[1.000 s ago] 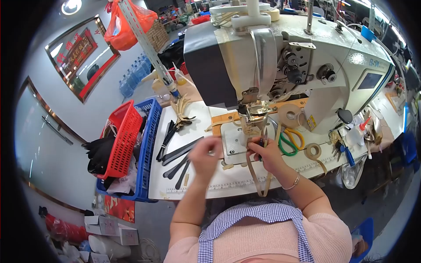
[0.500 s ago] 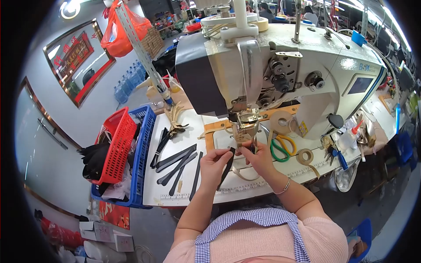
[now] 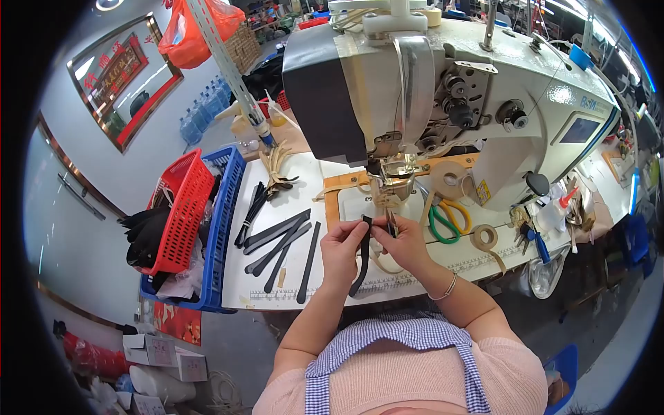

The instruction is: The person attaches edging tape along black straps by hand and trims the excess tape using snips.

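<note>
White wall and glass door (image 3: 72, 187) fill the left side, with a framed sign (image 3: 124, 83), blue water bottles (image 3: 205, 114) below it and an orange bag (image 3: 200, 34) hung by a slanting post (image 3: 232, 72). Across the white table (image 3: 266, 200) stands a large sewing machine (image 3: 429, 76), its needle area just beyond the hands.

Between the hands, at the table's near side, a black strip (image 3: 364, 259) hangs from its top end, curving down toward the edge. Left hand (image 3: 340, 250): thumb and fingertips pinched together on that top end. Right hand (image 3: 403, 245): fingers curled closed around a slim dark tool (image 3: 391, 223), the thumb right beside the strip — whether it also grips the strip, I cannot tell. A bracelet (image 3: 448, 283) circles the right wrist.

Left of the hands lie more strips (image 3: 277, 242), fanned and partly crossing, with one lying apart nearest the left hand. Behind them are a black bundle (image 3: 250, 220) and a tan bundle (image 3: 278, 166). Right of the hands sit scissors (image 3: 443, 227) with green and yellow handles, a tape roll (image 3: 483, 228) and a bigger roll (image 3: 438, 181). A red basket (image 3: 183, 228) leans in a blue crate (image 3: 225, 228) beside the table.
</note>
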`<state>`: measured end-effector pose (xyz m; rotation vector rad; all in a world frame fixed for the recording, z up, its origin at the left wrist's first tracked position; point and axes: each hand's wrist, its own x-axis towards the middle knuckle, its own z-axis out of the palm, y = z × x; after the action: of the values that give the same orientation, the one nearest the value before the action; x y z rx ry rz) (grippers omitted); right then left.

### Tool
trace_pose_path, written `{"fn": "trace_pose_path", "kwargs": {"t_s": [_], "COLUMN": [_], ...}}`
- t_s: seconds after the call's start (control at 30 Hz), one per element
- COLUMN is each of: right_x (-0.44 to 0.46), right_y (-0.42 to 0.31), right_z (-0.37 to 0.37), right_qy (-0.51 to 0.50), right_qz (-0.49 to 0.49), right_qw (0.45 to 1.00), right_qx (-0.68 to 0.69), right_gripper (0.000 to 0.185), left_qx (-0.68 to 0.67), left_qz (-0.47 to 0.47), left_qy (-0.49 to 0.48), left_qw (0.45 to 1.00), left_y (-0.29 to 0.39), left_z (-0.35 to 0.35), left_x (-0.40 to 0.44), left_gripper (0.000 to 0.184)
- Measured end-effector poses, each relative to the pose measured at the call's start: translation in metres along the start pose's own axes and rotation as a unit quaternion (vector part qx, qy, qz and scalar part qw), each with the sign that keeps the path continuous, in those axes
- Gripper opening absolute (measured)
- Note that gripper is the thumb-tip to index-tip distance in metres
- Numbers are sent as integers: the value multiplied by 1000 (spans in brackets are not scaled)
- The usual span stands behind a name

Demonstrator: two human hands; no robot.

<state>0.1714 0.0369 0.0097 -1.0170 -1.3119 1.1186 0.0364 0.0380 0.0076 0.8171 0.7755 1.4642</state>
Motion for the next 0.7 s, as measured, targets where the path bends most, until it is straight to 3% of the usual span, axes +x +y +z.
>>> {"fn": "trace_pose_path", "kwargs": {"t_s": [0.7], "right_x": [3], "right_y": [6], "right_z": [1], "right_qy": [0], "right_qz": [2], "right_qw": [999], "right_qx": [-48], "right_gripper": [14], "left_qx": [7], "left_qz": [-5], "left_qy": [20], "left_qw": [1000], "left_y": [-12], "left_z": [-8], "left_x": [2], "left_gripper": [11]}}
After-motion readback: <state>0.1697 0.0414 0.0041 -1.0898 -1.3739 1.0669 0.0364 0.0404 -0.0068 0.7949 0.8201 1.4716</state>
